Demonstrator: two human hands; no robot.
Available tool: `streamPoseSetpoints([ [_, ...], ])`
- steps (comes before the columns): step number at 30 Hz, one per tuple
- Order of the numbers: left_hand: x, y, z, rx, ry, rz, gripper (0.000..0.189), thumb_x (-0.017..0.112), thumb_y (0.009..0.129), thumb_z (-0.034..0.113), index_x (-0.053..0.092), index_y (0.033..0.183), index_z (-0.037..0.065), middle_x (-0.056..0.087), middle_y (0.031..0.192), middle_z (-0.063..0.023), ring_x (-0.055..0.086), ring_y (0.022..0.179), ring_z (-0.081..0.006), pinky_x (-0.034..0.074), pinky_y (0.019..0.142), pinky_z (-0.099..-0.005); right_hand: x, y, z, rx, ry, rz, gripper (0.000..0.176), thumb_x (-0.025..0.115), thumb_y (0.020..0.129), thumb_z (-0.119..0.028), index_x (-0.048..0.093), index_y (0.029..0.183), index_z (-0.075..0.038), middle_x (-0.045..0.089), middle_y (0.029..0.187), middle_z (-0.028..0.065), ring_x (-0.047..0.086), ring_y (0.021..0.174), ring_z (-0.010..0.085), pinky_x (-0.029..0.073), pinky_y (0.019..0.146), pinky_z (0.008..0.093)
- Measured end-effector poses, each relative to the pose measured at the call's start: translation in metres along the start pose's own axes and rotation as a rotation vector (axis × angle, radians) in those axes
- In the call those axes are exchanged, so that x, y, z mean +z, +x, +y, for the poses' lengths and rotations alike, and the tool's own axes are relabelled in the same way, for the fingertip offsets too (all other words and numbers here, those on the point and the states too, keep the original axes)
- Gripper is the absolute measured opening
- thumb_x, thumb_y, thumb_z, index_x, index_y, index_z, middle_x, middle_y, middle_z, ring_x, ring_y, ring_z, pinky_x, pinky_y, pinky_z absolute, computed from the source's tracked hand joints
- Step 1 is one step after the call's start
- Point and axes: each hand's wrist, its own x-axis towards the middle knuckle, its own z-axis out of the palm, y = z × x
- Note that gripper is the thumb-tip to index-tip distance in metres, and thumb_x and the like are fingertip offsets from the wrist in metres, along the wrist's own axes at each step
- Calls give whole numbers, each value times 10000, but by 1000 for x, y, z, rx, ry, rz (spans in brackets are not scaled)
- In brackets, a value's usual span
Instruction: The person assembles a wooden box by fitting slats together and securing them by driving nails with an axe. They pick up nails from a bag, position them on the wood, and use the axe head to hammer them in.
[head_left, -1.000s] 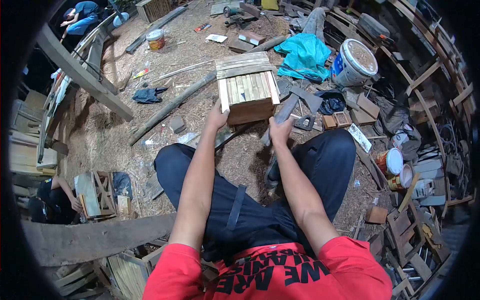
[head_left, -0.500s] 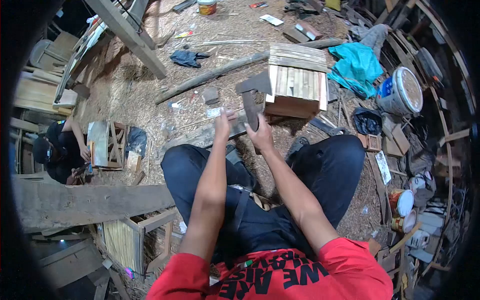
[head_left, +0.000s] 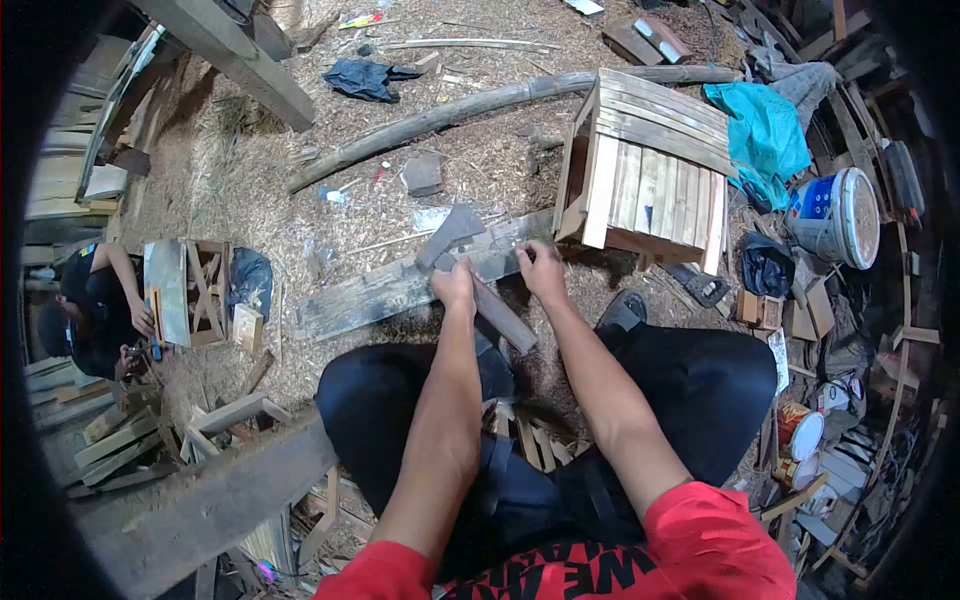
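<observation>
My left hand [head_left: 455, 284] is closed round the upper handle of a hatchet [head_left: 502, 315], just below its dark, wide blade. The blade points away from me and the wooden handle slants down to the right, above the ground between my knees. Off to the right, my right hand [head_left: 542, 272] is apart from the hatchet, its fingers loosely bent with a gap between them and nothing visible in them. Beneath both hands lies a long weathered plank [head_left: 375, 297]. A small slatted wooden box with a sloped top [head_left: 655, 165] stands just beyond my right hand.
A curved pole [head_left: 450, 115] crosses the shaving-covered ground. At the left, a co-worker [head_left: 95, 310] crouches by a wooden frame [head_left: 205, 290]. A teal sheet [head_left: 762, 140], a white bucket [head_left: 855, 218] and scrap wood crowd the right side. A thick beam [head_left: 215, 490] runs at lower left.
The hatchet has passed from my right hand to my left, moving left and lower. My right hand has let go of the handle and moved right. The view has shifted.
</observation>
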Motion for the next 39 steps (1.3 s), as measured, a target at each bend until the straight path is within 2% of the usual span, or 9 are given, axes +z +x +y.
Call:
streamPoseSetpoints([
  [6, 1, -7, -25, 390, 266, 32, 210, 735, 762, 58, 646, 935, -20, 696, 850, -92, 662, 697, -196, 535, 659, -357, 33, 6, 20, 27, -213, -23, 298, 709, 865, -220, 634, 1109, -67, 610, 1141, 188, 613, 1024, 408, 504, 872, 484],
  [13, 12, -23, -2, 384, 104, -85, 156, 697, 788, 10, 616, 921, -2, 642, 764, -71, 597, 548, -176, 486, 494, -340, 64, 19, 65, 262, -135, -117, 181, 604, 912, -130, 573, 1062, -34, 624, 1013, 237, 602, 995, 444, 474, 834, 526],
  [22, 53, -105, 85, 256, -271, -130, 168, 660, 820, 81, 566, 913, -23, 608, 718, -98, 602, 520, -216, 490, 464, -351, -141, 20, -114, -90, -299, -703, 291, 662, 877, -130, 587, 1116, 19, 681, 967, 256, 682, 873, 377, 527, 771, 431],
  [23, 57, -108, 89, 244, -325, -144, 170, 657, 823, 93, 560, 896, -26, 606, 714, -103, 606, 519, -224, 491, 467, -357, -147, 25, -84, -436, -267, -667, 348, 630, 854, -63, 610, 1198, -19, 704, 901, 199, 693, 767, 318, 546, 703, 441],
  [25, 64, -130, 111, 233, -323, -107, 174, 654, 823, 100, 551, 880, -28, 602, 706, -107, 608, 516, -234, 493, 478, -369, -213, -4, -181, 136, -463, -881, 407, 590, 813, -2, 646, 1212, -64, 707, 920, 146, 690, 739, 292, 568, 658, 452],
  [29, 68, -168, 152, 296, -325, -104, 205, 674, 812, 128, 559, 861, -35, 610, 711, -108, 605, 538, -235, 495, 505, -384, -266, -8, -190, 304, -563, -985, 369, 586, 803, 5, 691, 1150, -65, 712, 967, 142, 699, 752, 321, 600, 653, 459],
  [30, 70, -174, 158, 324, -328, -126, 213, 680, 809, 136, 565, 860, -36, 613, 714, -107, 607, 547, -233, 494, 509, -386, -276, -3, -173, 361, -404, -979, 358, 600, 775, 4, 718, 1100, -86, 713, 958, 149, 698, 750, 314, 590, 660, 433],
  [34, 72, -193, 175, 448, -65, -214, 251, 722, 777, 193, 626, 887, -11, 644, 792, -92, 628, 662, -220, 488, 594, -372, -330, 19, -135, -312, -540, -467, 257, 628, 766, -43, 756, 986, -81, 718, 817, 124, 697, 714, 265, 563, 662, 392],
  [39, 92, -218, 182, 410, -28, -373, 187, 707, 770, 143, 632, 866, 1, 640, 798, -87, 620, 627, -217, 487, 555, -367, -368, 14, -80, 53, 168, 150, 230, 575, 812, -55, 747, 949, 14, 677, 686, 127, 657, 569, 176, 544, 541, 318],
])
